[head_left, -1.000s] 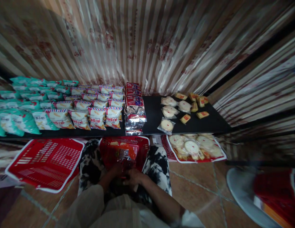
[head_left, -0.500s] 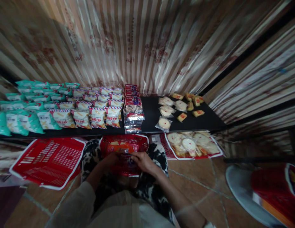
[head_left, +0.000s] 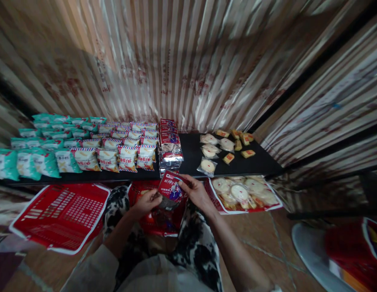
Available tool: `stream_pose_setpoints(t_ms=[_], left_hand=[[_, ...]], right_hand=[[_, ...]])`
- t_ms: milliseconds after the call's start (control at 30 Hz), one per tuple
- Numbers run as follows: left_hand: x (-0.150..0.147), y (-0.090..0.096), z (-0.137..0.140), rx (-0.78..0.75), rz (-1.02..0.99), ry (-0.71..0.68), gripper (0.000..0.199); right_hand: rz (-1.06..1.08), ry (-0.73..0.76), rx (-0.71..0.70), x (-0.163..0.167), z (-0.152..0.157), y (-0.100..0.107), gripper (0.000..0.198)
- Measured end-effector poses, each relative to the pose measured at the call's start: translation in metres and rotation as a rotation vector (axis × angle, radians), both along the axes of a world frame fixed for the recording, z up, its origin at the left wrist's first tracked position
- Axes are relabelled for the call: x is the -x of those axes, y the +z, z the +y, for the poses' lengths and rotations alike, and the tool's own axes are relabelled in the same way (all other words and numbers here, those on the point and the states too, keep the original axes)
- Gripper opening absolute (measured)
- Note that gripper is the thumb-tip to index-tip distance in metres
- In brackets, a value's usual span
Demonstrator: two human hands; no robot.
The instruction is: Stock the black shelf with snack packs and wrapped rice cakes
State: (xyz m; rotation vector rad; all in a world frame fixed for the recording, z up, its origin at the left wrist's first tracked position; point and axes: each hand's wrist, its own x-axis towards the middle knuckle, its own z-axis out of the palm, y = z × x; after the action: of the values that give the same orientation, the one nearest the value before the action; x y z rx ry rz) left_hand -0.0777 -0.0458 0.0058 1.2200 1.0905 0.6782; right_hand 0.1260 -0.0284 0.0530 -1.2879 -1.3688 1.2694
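Note:
Between my two hands is a dark red snack packet with white lettering and a blue figure. My left hand pinches its lower left edge, and my right hand grips its upper right side. Both hands are closed on it, above a red basket that stands between my knees and holds orange and red packs. Just beyond the packet, a row of similar red packets lies overlapped on the black shelf.
Left on the shelf are teal snack bags and white striped bags. Wrapped round crackers and small yellow packs lie at right. Below are a red basket and a basket of crackers. A grey stool stands right.
My hands have risen from low in the middle basket, bringing the red packet up and forward near the shelf's front edge. The view has tilted slightly upward.

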Motion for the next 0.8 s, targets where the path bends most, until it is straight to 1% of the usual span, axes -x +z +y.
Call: stream_pose_setpoints(t_ms=[100,133,200,267,367,433,467,533,633,700,800], left_hand=[[-0.005,0.01,0.001,-0.001,-0.146,0.022,0.046],[-0.006,0.014,0.001,-0.002,-0.18,0.039,0.045],[-0.009,0.02,0.003,-0.003,-0.226,0.075,0.041],[-0.014,0.026,0.005,-0.012,-0.256,0.113,0.038],[-0.022,0.036,0.011,-0.032,-0.278,0.156,0.04],[-0.029,0.043,0.014,-0.03,-0.29,0.159,0.043],[-0.033,0.047,0.016,-0.023,-0.295,0.156,0.046],[-0.042,0.053,0.018,-0.008,-0.302,0.154,0.049],[-0.056,0.061,0.021,-0.014,-0.32,0.176,0.047],[-0.064,0.065,0.023,-0.029,-0.335,0.202,0.045],[-0.074,0.068,0.026,-0.029,-0.327,0.228,0.05]], right_hand=[[0.241,-0.119,0.088,0.0,-0.001,0.001,0.06],[0.292,-0.152,0.102,0.0,-0.002,0.001,0.064],[0.326,-0.178,0.099,-0.001,-0.005,0.001,0.061],[0.298,-0.122,0.102,-0.001,-0.011,0.001,0.052],[0.266,0.0,0.095,0.0,-0.019,0.002,0.046],[0.284,0.026,0.082,0.001,-0.022,0.003,0.044],[0.301,0.015,0.075,0.001,-0.022,0.002,0.043],[0.328,-0.046,0.071,-0.001,-0.021,0.001,0.042],[0.333,-0.168,0.071,-0.008,-0.015,0.002,0.042],[0.345,-0.242,0.061,-0.015,-0.01,0.003,0.043],[0.379,-0.338,0.048,-0.024,-0.001,0.005,0.046]])
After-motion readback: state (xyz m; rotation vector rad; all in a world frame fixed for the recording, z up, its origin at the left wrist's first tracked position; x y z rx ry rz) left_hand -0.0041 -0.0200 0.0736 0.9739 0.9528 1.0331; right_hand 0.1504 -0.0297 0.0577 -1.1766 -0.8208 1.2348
